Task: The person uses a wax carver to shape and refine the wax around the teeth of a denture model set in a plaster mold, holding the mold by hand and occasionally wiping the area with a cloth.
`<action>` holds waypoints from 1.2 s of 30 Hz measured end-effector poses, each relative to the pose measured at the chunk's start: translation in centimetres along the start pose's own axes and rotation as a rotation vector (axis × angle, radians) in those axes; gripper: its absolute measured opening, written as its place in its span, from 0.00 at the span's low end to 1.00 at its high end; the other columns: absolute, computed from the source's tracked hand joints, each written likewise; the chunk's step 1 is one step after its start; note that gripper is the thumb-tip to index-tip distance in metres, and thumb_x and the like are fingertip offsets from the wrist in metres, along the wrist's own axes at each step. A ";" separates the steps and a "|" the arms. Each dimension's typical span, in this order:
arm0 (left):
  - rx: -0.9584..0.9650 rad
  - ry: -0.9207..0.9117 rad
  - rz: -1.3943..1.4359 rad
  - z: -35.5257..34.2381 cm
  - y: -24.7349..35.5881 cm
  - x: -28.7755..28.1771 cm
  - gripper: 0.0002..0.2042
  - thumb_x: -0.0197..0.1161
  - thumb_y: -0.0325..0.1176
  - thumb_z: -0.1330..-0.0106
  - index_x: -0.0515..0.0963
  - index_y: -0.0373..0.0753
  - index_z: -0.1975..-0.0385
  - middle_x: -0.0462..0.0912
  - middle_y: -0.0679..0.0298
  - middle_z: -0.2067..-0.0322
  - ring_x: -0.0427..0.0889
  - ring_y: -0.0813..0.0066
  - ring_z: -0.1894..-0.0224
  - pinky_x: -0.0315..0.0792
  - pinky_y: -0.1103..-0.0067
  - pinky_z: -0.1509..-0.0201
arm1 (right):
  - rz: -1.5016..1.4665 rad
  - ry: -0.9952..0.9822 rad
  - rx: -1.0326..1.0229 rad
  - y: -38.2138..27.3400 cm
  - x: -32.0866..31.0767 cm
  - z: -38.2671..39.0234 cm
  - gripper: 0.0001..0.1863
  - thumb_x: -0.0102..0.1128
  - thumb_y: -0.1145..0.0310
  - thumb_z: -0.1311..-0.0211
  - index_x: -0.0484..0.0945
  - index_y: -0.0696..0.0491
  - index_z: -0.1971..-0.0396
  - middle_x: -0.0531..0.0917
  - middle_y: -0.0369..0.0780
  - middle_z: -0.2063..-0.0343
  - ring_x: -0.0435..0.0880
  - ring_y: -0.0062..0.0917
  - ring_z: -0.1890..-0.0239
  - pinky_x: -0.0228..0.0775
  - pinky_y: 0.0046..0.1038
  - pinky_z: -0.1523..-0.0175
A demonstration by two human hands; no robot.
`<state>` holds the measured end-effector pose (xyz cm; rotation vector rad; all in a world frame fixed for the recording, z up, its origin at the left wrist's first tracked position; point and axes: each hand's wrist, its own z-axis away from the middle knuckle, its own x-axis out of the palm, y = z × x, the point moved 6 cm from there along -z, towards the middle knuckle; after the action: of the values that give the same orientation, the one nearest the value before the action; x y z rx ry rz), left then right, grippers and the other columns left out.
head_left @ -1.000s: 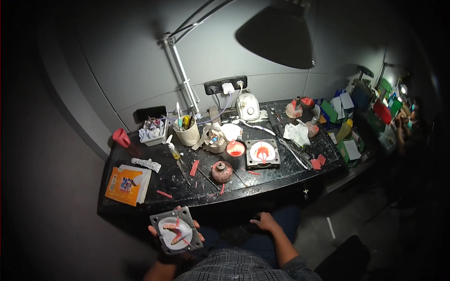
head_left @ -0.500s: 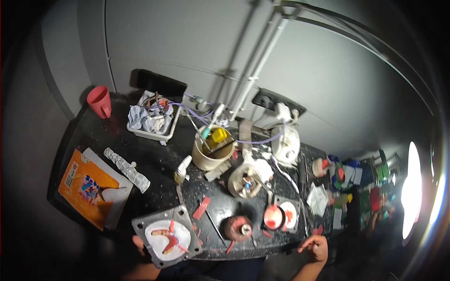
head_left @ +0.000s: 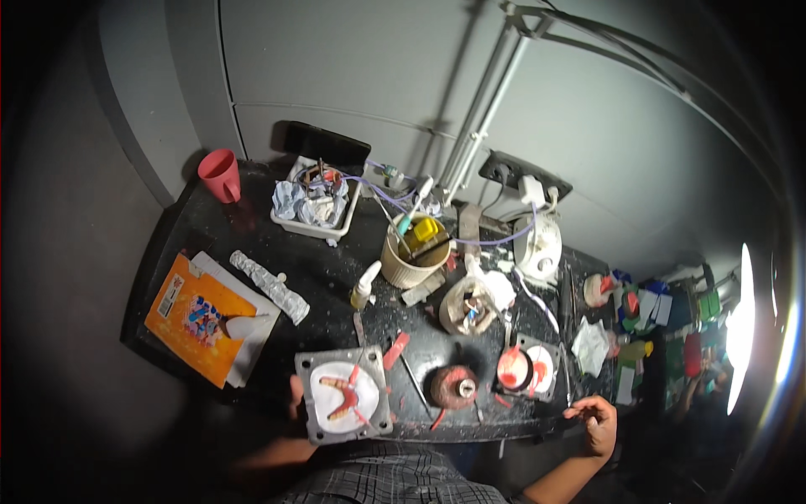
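My left hand point(head_left: 295, 396) grips the left edge of a square grey metal denture flask half point(head_left: 304, 420), held tilted over the front edge of the bench. White plaster fills it, with a horseshoe-shaped denture point(head_left: 342, 405) of pink wax and teeth set in it, and red wax strips run outward. Most of the left fingers are hidden beneath the flask. At the bench's right front edge, my right hand point(head_left: 598, 424) has its fingers bent together at the near end of a slim metal instrument point(head_left: 567, 382). Its grip there is small and partly unclear.
Near the front stand a red-stained round burner point(head_left: 454, 387) and another flask part point(head_left: 547, 357) with a red-filled cup. Behind are a ribbed pot of tools point(head_left: 411, 267), a plaster-crusted bowl point(head_left: 462, 312), a small bottle point(head_left: 363, 290), a white tray point(head_left: 315, 228), an orange packet point(head_left: 186, 323) and a red mug point(head_left: 220, 176).
The view has shifted, so the bench appears farther right and higher. My left hand has turned the flask more level. My right hand has closed in on the slim instrument's near end.
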<state>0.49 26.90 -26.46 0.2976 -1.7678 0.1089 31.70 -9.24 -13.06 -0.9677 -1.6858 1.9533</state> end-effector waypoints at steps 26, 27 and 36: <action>0.119 0.269 -0.313 0.0 1.1 1.3 0.56 0.49 0.82 0.36 0.56 0.39 0.20 0.60 0.23 0.28 0.66 0.16 0.31 0.61 0.27 0.31 | -0.033 -0.098 0.002 2.5 15.9 1.7 0.13 0.75 0.81 0.40 0.84 0.63 0.56 0.90 0.42 0.62 0.86 0.19 0.63 0.78 0.23 0.54; 0.100 0.260 -0.322 0.0 1.1 1.3 0.56 0.49 0.82 0.36 0.55 0.39 0.20 0.59 0.23 0.28 0.65 0.16 0.30 0.60 0.27 0.31 | -0.043 -0.074 0.012 2.1 16.0 1.5 0.13 0.76 0.80 0.40 0.84 0.63 0.56 0.90 0.43 0.62 0.85 0.19 0.64 0.78 0.22 0.55; 0.118 0.249 0.003 -0.2 0.5 2.2 0.60 0.52 0.82 0.38 0.49 0.37 0.18 0.50 0.19 0.26 0.57 0.08 0.29 0.55 0.25 0.30 | 0.021 -0.117 -0.010 1.6 16.5 1.2 0.17 0.80 0.76 0.43 0.85 0.63 0.55 0.91 0.43 0.62 0.87 0.21 0.64 0.78 0.23 0.56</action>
<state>0.17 27.12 -24.24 0.3514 -1.5172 0.2424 19.68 0.80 -18.66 -0.8935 -1.7562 2.0535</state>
